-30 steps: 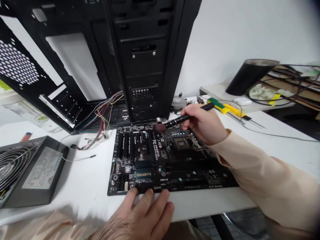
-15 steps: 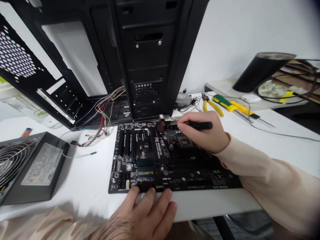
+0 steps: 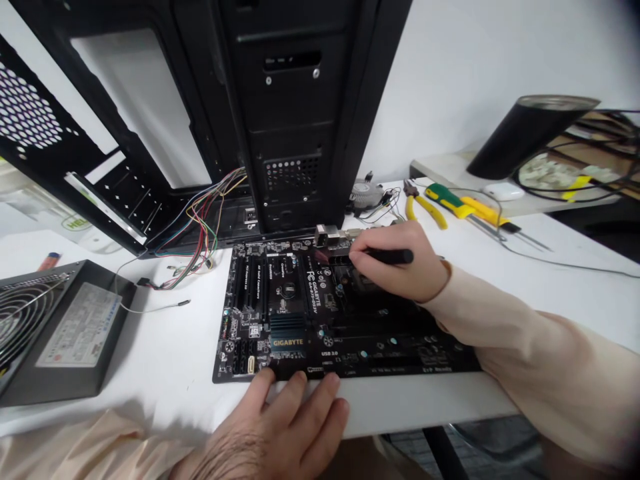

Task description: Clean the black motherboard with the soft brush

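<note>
A black motherboard marked GIGABYTE lies flat on the white table. My right hand grips a black-handled brush between thumb and fingers, its reddish bristles over the board near the metal ports at the far edge. The bristles are small and a little blurred. Stretched along the board's near edge, the fingers of my left hand are spread and rest against it, holding nothing.
Behind the board stands a black computer case with loose coloured wires. A power supply sits at left. Further right lie a cooler, yellow pliers, screwdrivers and a black cylinder.
The view has shifted slightly. My right hand has moved the brush a little across the board near the ports. My left hand stays at the near edge.
</note>
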{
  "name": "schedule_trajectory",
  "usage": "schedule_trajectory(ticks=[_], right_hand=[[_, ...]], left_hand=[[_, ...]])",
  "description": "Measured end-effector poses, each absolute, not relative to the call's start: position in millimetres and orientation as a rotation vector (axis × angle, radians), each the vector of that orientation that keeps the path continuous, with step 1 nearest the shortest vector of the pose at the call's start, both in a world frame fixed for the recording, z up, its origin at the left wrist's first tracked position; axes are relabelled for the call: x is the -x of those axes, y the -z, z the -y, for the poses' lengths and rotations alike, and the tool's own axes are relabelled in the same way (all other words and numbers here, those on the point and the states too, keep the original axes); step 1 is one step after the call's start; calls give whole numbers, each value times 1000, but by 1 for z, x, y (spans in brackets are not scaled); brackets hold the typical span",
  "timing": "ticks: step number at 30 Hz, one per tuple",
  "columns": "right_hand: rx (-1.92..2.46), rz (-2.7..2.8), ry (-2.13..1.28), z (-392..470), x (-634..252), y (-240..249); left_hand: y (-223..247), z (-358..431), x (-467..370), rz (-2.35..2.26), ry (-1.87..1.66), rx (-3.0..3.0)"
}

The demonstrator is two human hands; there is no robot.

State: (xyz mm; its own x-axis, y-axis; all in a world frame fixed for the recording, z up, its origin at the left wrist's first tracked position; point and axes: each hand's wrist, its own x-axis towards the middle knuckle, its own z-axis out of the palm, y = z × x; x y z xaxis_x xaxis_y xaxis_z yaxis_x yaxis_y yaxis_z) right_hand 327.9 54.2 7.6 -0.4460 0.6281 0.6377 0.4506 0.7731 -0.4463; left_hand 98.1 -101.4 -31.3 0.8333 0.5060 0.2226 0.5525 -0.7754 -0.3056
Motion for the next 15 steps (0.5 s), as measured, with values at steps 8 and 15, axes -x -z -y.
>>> schedule_trajectory(ticks=[8, 15], right_hand=[[725, 2124, -219, -56, -329, -7], [764, 2105, -266, -58, -330, -6]], left_hand=[[35, 102, -97, 788, 217, 2635], [36, 101, -97, 793, 246, 2632]])
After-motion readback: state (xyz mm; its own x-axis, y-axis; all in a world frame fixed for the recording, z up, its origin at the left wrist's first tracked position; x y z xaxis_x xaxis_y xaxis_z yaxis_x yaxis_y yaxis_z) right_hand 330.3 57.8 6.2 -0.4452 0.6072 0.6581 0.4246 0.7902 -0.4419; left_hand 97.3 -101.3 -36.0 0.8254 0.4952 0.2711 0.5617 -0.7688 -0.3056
